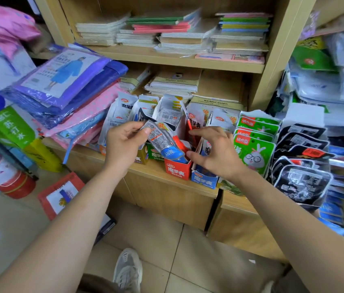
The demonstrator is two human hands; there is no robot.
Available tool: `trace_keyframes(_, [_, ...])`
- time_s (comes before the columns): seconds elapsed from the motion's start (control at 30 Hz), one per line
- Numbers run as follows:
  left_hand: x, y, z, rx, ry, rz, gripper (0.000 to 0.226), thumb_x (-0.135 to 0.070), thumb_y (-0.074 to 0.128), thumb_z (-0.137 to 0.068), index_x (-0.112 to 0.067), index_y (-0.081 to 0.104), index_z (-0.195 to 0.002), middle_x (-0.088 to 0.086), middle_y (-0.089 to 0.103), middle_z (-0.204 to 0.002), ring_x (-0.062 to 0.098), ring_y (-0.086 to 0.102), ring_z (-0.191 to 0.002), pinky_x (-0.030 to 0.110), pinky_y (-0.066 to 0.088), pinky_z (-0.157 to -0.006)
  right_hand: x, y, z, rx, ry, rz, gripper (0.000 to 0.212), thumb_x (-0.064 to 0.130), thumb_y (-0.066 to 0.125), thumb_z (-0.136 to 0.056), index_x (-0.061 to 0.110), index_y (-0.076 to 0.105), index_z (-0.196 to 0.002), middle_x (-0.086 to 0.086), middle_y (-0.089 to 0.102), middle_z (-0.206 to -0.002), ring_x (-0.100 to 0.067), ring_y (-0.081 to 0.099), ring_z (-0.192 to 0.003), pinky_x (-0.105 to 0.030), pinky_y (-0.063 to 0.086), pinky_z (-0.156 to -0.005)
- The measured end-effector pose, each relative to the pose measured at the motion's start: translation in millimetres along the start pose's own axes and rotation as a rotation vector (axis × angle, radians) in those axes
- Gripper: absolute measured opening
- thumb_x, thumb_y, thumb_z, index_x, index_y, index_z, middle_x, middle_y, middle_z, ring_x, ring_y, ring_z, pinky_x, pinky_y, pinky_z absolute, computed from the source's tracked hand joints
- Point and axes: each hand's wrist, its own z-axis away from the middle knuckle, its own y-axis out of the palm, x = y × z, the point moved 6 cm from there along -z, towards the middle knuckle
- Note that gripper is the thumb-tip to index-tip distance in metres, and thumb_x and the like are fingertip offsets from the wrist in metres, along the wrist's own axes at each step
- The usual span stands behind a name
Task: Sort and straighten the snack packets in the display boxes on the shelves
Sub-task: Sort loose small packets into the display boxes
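The packet (160, 140) lies between my two hands, slanting down to the right. Its printed top is pinched between the thumb and fingers of my left hand (122, 142), and its blue end dips into the mouth of the red display box (177, 169) at the front edge of the shelf (95, 154). My right hand (215, 151) is nearer the box, just beside that blue end, hovering over the blue display box (204, 179). Its thumb and forefinger are curved and apart, and the forefinger tip is at an upright red packet. I cannot tell whether they grip anything.
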Motion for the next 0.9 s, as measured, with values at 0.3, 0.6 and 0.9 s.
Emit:
trace_keyframes(0.3, [11, -3, -1, 0.049, -0.129, 0.139, 0.010, -0.005, 0.067, -0.094, -0.009, 0.072, -0.101, 0.000, 0.078, -0.093, 0.016, 0.074, -0.092, 0.032, 0.061, -0.083, 23, 12, -18, -0.021, 0.022, -0.316, 0.007, 0.013, 0.078, -0.085, 0.013, 0.079, -0.091, 0.013, 0.069, -0.084, 0.012, 0.055, -0.083, -0.003, 0.038, -0.073])
trace_keyframes(0.6, [-2, -24, 1, 0.148, 0.008, 0.005, 0.018, -0.001, 0.067, -0.092, -0.018, 0.073, -0.094, -0.010, 0.078, -0.084, 0.010, 0.073, -0.085, 0.023, 0.060, -0.076, 15, 11, -24, 0.034, 0.050, -0.381, 0.010, 0.006, 0.072, -0.089, 0.014, 0.073, -0.084, 0.014, 0.067, -0.075, 0.009, 0.059, -0.066, -0.008, 0.043, -0.065])
trace_keyframes(0.9, [-3, -28, 4, 0.171, 0.039, -0.055, 0.020, 0.003, 0.066, -0.092, -0.014, 0.072, -0.100, -0.014, 0.077, -0.083, 0.003, 0.072, -0.082, 0.017, 0.056, -0.075, 34, 23, -24, 0.101, -0.050, -0.361, 0.015, 0.016, 0.082, -0.081, 0.023, 0.070, -0.086, 0.007, 0.068, -0.081, -0.004, 0.062, -0.076, -0.019, 0.048, -0.073])
